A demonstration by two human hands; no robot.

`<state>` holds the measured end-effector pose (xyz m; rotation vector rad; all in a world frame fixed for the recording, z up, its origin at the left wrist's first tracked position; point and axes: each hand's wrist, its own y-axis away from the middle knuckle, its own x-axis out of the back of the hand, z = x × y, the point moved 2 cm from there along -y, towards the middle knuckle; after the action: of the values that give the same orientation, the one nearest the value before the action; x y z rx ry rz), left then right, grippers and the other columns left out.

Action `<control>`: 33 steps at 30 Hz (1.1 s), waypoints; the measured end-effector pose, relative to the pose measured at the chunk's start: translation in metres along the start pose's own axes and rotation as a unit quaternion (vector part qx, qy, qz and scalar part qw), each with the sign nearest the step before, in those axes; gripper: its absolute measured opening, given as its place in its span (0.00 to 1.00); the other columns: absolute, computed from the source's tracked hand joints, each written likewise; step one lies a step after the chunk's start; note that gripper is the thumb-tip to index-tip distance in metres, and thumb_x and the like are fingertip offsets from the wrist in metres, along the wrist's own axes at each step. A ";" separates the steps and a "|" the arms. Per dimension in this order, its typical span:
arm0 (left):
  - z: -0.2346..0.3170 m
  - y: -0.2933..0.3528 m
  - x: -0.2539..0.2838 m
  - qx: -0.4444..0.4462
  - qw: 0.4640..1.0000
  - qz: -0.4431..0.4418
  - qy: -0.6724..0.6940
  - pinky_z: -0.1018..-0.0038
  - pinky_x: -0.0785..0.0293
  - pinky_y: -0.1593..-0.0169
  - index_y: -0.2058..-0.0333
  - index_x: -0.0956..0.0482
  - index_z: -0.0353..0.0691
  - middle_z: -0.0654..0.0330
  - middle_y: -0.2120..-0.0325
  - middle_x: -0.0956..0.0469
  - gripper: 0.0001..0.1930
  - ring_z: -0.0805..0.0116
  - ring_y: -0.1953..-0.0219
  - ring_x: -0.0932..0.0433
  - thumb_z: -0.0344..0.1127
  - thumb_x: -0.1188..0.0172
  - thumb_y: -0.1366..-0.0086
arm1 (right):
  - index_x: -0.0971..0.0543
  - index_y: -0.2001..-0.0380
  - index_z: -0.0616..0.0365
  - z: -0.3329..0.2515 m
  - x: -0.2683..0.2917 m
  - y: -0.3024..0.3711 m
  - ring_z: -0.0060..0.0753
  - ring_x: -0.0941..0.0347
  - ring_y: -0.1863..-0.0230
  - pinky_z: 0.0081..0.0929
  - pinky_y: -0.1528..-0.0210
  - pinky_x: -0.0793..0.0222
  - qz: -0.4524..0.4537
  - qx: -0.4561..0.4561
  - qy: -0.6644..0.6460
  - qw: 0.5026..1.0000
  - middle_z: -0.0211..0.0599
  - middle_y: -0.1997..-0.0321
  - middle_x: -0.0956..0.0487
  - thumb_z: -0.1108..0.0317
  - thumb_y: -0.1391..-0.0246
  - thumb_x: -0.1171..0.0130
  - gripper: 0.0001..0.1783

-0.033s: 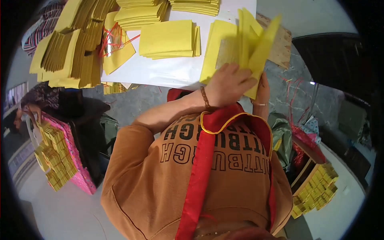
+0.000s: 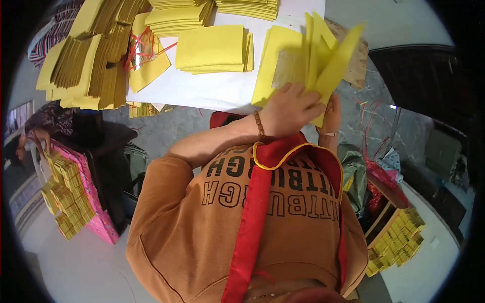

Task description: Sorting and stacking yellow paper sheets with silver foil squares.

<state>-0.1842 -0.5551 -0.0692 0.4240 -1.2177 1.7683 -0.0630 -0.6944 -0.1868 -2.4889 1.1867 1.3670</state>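
Observation:
A small fanned bunch of yellow envelopes [image 2: 323, 65] stands up at the table's front right, its upper ends spread apart. My left hand [image 2: 294, 108], with a beaded bracelet at the wrist, has its bent fingers closed at the bunch's lower end. My right hand [image 2: 332, 113] grips the right side of the same bunch from behind, partly hidden by it. Under and left of the bunch lies a yellow envelope with a clear window [image 2: 289, 69].
A low pile of yellow envelopes [image 2: 209, 48] lies mid-table. Taller stacks [image 2: 76, 65] fill the left, beside tangled red ribbon [image 2: 143, 48]. A pink-edged surface [image 2: 93, 197] with yellow bundles is at lower left, beside another person's arm [image 2: 43, 136]. More bundles [image 2: 396, 242] lie at lower right.
The fanned envelopes tilt slightly further to the right. Both hands keep nearly the same place.

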 end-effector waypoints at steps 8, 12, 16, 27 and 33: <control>0.016 -0.004 0.007 -0.071 0.996 0.000 -0.045 0.73 0.34 0.71 0.64 0.28 0.48 0.64 0.64 0.31 0.15 0.66 0.70 0.33 0.35 0.45 0.55 | 0.40 0.45 0.57 0.001 0.002 0.004 0.38 0.37 0.45 0.36 0.44 0.41 -0.083 0.035 -0.030 0.996 0.39 0.44 0.35 0.54 0.39 0.65 0.25; 0.018 -0.006 0.004 -0.075 0.997 0.007 -0.030 0.73 0.33 0.70 0.63 0.28 0.47 0.63 0.64 0.30 0.16 0.66 0.70 0.32 0.35 0.45 0.55 | 0.41 0.44 0.55 -0.005 -0.009 0.010 0.38 0.36 0.46 0.36 0.45 0.39 -0.067 0.019 -0.002 0.998 0.38 0.44 0.35 0.54 0.39 0.63 0.24; 0.017 -0.006 0.001 -0.082 0.996 0.013 -0.024 0.72 0.32 0.69 0.63 0.28 0.47 0.62 0.65 0.30 0.16 0.64 0.69 0.32 0.35 0.45 0.54 | 0.41 0.44 0.55 -0.002 -0.004 0.011 0.36 0.34 0.47 0.34 0.47 0.36 -0.001 0.010 0.029 1.000 0.37 0.45 0.34 0.58 0.40 0.59 0.23; -0.015 0.033 0.012 -0.009 0.995 -0.091 0.048 0.73 0.31 0.69 0.55 0.29 0.49 0.60 0.66 0.29 0.23 0.61 0.73 0.31 0.32 0.42 0.54 | 0.35 0.50 0.57 -0.004 0.008 0.004 0.30 0.30 0.54 0.26 0.54 0.31 0.049 0.003 0.135 0.990 0.35 0.53 0.28 0.74 0.46 0.50 0.19; -0.039 0.041 0.025 0.159 0.932 -0.291 0.148 0.77 0.30 0.72 0.47 0.34 0.46 0.59 0.64 0.27 0.26 0.66 0.76 0.29 0.30 0.45 0.47 | 0.33 0.52 0.57 -0.007 0.003 0.003 0.25 0.29 0.58 0.22 0.59 0.30 0.089 -0.032 0.241 0.966 0.31 0.57 0.27 0.75 0.47 0.48 0.18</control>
<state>-0.2234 -0.5128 -0.0915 0.6070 -0.5133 1.4352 -0.0593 -0.7008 -0.1836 -2.9279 1.4978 0.8529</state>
